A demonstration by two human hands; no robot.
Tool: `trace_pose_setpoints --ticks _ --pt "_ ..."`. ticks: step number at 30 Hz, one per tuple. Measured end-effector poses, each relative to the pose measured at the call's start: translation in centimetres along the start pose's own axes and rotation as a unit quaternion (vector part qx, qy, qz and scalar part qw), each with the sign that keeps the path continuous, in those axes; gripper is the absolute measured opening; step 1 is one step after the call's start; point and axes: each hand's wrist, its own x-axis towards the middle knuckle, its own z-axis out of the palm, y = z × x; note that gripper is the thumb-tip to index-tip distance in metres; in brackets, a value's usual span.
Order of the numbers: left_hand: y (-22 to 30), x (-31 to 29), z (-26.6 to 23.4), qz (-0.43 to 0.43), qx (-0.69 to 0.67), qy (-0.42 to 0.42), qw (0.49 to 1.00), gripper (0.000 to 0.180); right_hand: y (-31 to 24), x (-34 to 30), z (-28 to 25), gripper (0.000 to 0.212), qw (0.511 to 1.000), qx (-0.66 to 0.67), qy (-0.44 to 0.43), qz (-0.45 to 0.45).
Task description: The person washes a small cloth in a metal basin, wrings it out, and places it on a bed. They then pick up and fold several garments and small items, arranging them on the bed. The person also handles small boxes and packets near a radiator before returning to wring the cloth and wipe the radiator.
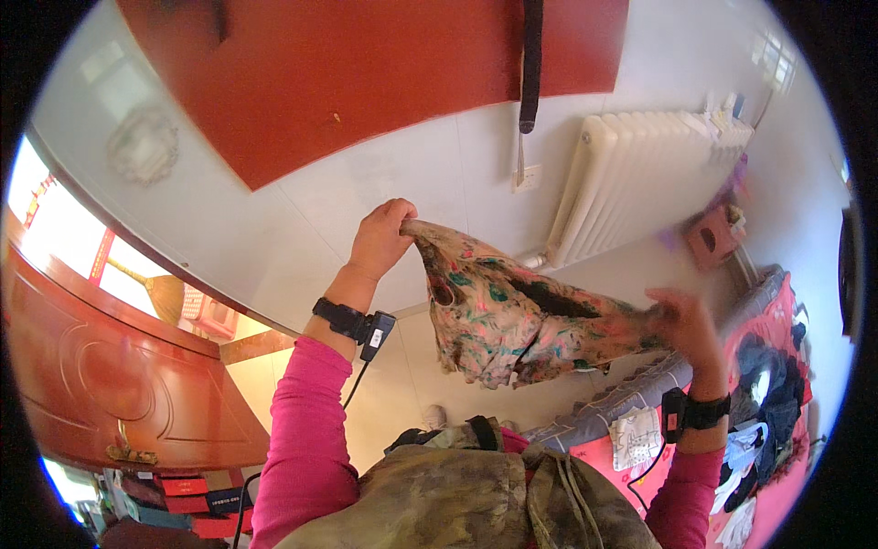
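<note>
A floral garment, beige with pink and green patches, is stretched in the air between my two hands. Its exact kind I cannot make out; dark openings show along its upper edge. My left hand is closed on its upper left corner. At the lower right end, my right hand grips the bunched cloth, with one finger pointing outward; this hand is slightly blurred. The middle of the garment sags, and its ruffled lower edge hangs free above the floor.
A white radiator stands by the wall, with a black strap hanging nearby. At right, a bed bears piled dark and white clothes. Leftward are a wooden door, a broom and a pink basket.
</note>
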Motion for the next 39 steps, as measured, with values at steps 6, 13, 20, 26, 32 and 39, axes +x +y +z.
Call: trace_pose_setpoints --ticks 6,13,20,26,32,39 --pt "-0.9 -0.7 0.1 -0.085 -0.073 -0.076 0.991 0.014 -1.5 -0.4 0.0 0.035 0.974 -0.203 -0.100 0.015" --pt "-0.6 -0.8 -0.9 -0.158 -0.443 -0.128 0.873 0.015 0.5 -0.5 -1.3 0.016 0.992 0.081 -0.066 0.066" --pt "-0.2 -1.3 -1.4 -0.022 -0.372 -0.234 0.898 0.031 1.1 -1.1 -2.1 0.016 0.997 0.054 0.055 0.018" --pt "0.1 -1.4 -0.9 -0.127 -0.459 -0.173 0.862 0.022 -0.9 -3.1 -1.1 0.021 0.988 0.128 0.087 0.023" --pt "0.9 -1.0 -1.7 -0.192 -0.451 -0.210 0.846 0.019 0.0 -4.0 -0.8 0.024 0.992 0.033 0.123 0.019" --pt "2.2 -0.4 -2.5 -0.082 -0.354 -0.221 0.905 0.013 -0.5 -5.4 -1.6 0.024 0.984 0.105 0.144 0.025"
